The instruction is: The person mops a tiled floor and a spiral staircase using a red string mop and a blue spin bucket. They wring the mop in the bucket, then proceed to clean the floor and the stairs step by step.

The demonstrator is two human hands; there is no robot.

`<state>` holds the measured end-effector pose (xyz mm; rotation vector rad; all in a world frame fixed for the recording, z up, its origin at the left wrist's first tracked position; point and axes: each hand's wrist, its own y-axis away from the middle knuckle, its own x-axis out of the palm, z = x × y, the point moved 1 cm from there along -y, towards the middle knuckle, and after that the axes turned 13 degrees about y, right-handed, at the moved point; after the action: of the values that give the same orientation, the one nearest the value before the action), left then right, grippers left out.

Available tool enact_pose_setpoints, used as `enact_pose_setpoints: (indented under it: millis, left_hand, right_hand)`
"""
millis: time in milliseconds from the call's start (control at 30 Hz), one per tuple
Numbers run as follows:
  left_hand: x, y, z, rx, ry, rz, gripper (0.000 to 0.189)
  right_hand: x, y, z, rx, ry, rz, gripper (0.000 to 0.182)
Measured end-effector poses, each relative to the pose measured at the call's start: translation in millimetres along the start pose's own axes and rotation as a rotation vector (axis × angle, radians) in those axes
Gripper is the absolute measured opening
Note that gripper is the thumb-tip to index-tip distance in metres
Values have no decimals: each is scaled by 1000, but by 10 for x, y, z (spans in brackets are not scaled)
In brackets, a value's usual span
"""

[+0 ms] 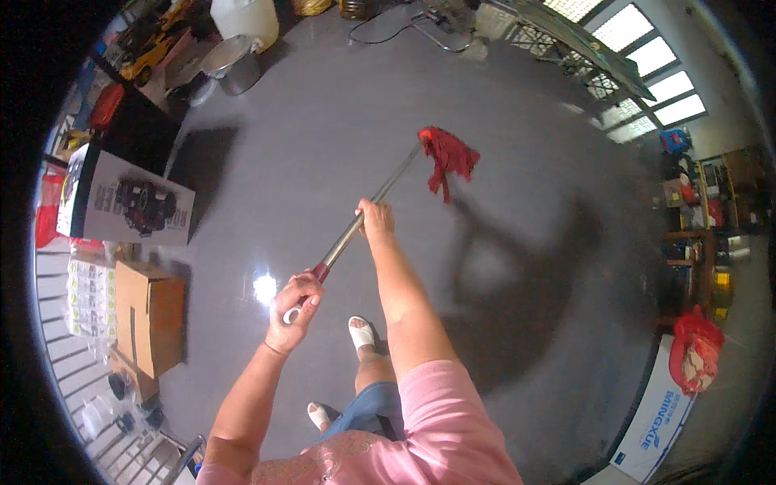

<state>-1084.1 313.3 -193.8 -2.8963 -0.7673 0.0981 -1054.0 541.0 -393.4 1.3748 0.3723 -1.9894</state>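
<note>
A mop with a metal handle [344, 241] slants across the view, from near my body up to the right. My left hand [296, 306] is closed around its dark red grip, close to the white loop at the handle's end. Farther up, my right hand [376, 219] grasps the bare metal shaft. The red cloth mop head [450, 156] lies spread on the grey floor [315, 139], ahead and to the right of my hands. Its strands fan out to the right and downward.
Along the left stand a printed box [142, 200] and a cardboard carton [151, 321]. A metal pot [237, 70] and a white plastic drum [245, 24] stand at the upper left. Upper right is a long table [582, 45]. At right, a red bag [694, 351] rests on a white box [652, 418].
</note>
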Motion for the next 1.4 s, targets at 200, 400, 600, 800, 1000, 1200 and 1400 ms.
enact_pose_setpoints:
  millis: [200,400,600,800,1000,1200,1400]
  left_hand:
    - [-242,796,-121,-102,-37,-141,5]
    - [-596,2274,-691,-131,14,-288,6]
    - [-1160,4050,-1532,-177,-9,-320,11]
    - [-2008,5701,-2420,-296,-24,-533,5]
    - [-2515,6738,-3060,-209,299,-691,11]
    - [-2429,7417,-2878,-124,503,-572,10]
    - [-1356,7543,-1899,-264,542,-531,12]
  right_hand:
    - [334,333,607,-183,222,146,29]
    - [519,1619,1334,-349,308,431,23]
    - [1067,3393,2157,-413,162,408,24]
    - [1368,5176,3183,-518,115,477,18]
    - [1302,6769,3757,-598,40,611,19]
    - [1233,7670,3444,-447,79,752,18]
    - [1741,7682,1928,-13,195,401,16]
